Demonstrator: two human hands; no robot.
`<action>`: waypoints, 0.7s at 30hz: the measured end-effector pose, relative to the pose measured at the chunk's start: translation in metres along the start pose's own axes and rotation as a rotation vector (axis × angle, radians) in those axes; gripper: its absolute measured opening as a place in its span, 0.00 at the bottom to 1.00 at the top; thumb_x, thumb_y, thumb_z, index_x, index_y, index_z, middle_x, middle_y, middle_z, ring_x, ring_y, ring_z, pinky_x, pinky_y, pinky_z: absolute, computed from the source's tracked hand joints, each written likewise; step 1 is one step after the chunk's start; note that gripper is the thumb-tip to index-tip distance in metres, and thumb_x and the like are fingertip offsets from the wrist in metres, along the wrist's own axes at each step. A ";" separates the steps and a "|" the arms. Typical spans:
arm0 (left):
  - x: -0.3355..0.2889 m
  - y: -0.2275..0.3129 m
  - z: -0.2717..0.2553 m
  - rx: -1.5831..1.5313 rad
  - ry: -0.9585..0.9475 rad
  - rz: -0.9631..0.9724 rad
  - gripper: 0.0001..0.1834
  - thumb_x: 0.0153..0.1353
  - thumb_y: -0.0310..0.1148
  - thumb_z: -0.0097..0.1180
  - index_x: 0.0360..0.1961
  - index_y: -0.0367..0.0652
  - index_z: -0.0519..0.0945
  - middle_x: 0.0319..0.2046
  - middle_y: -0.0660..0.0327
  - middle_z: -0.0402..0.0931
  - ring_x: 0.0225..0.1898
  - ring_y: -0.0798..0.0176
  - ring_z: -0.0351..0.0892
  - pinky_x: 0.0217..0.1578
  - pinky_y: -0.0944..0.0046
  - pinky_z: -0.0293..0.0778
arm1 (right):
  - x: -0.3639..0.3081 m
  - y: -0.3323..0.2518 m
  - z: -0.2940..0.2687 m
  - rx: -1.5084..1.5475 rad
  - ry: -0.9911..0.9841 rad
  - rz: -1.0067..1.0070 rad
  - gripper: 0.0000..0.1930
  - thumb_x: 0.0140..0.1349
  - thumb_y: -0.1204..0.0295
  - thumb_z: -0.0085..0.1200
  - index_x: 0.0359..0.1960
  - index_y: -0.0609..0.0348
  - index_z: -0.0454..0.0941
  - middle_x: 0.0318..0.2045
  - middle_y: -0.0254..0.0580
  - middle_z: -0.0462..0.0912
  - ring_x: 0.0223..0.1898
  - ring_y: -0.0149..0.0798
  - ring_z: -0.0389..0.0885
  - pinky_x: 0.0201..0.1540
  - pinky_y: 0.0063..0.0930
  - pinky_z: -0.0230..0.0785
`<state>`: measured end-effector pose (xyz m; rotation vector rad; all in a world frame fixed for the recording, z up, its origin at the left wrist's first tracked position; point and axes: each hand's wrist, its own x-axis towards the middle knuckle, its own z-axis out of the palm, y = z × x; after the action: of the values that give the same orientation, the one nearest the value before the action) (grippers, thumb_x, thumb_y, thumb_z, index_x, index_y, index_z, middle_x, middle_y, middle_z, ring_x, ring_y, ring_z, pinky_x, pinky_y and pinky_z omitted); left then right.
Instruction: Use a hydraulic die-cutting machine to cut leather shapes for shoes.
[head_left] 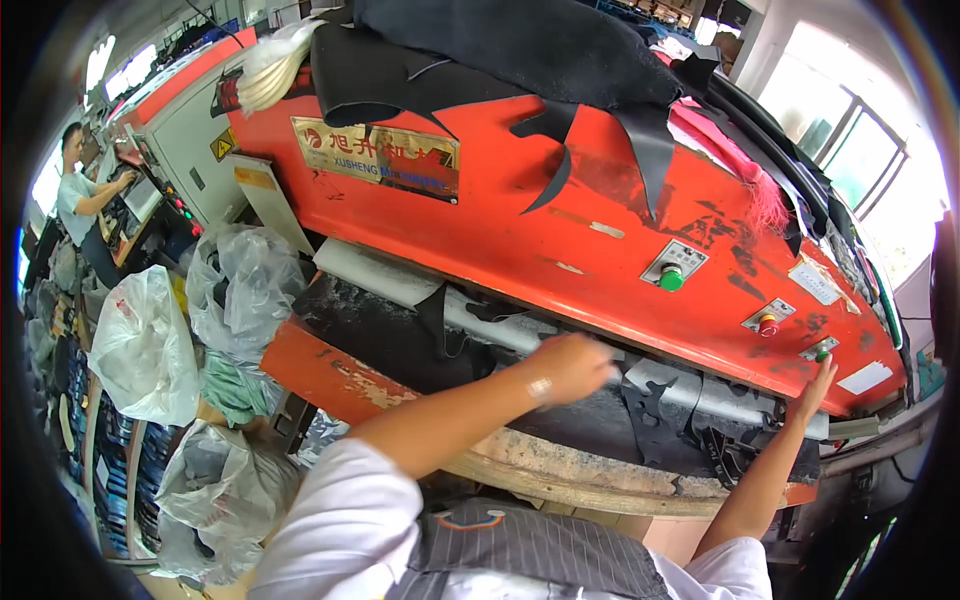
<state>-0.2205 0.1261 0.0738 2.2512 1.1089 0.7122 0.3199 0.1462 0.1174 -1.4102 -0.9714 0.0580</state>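
Black sheet material (370, 330) lies on the worn-edged press bed (560, 468), with irregularly cut pieces (645, 415) at its right; some cutting appears done, the broad left stretch apparently remaining. Your right hand (814, 390), fingers extended and seemingly empty, is at the green button (823, 354), contact unclear; your left hand (570, 366), blurred and part-curled, hovers above the bed, its hold indeterminable. Plastic bags (145, 345) and a co-worker (80, 200) are left of the red machine (540, 225), windows (865, 155) right.

Factory workshop, identifiable by its equipment. A red industrial press (590, 255) carries green push buttons (671, 279); black leather-like sheets (520, 50) drape its top. Beside it stand translucent plastic bags (146, 345) and a grey electrical cabinet (190, 135) bearing a yellow warning triangle (221, 145); a co-worker (80, 195) occupies another workstation (145, 200).
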 end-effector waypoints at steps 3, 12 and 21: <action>-0.117 -0.039 -0.009 0.041 -0.110 -0.317 0.17 0.62 0.48 0.52 0.30 0.46 0.82 0.30 0.52 0.80 0.36 0.43 0.79 0.38 0.47 0.74 | -0.039 -0.055 0.042 0.082 0.064 -0.096 0.28 0.70 0.60 0.46 0.67 0.62 0.61 0.69 0.51 0.58 0.69 0.43 0.56 0.69 0.38 0.48; -0.214 -0.021 0.023 0.281 0.226 -0.431 0.14 0.54 0.41 0.55 0.22 0.44 0.84 0.28 0.57 0.78 0.36 0.52 0.79 0.41 0.52 0.74 | -0.294 -0.201 0.266 0.050 -0.814 -0.627 0.18 0.55 0.62 0.64 0.43 0.59 0.81 0.42 0.46 0.80 0.48 0.47 0.75 0.53 0.41 0.66; -0.217 -0.043 -0.012 0.102 -0.100 -0.475 0.16 0.55 0.46 0.55 0.22 0.46 0.84 0.27 0.57 0.78 0.32 0.50 0.80 0.37 0.51 0.76 | -0.359 -0.169 0.358 -0.220 -1.143 -0.728 0.26 0.53 0.56 0.64 0.48 0.64 0.79 0.45 0.51 0.80 0.50 0.50 0.73 0.57 0.40 0.65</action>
<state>-0.3655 -0.0267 0.0066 1.9606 1.5789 0.3499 -0.2035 0.1883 0.0186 -1.0758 -2.4498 0.2320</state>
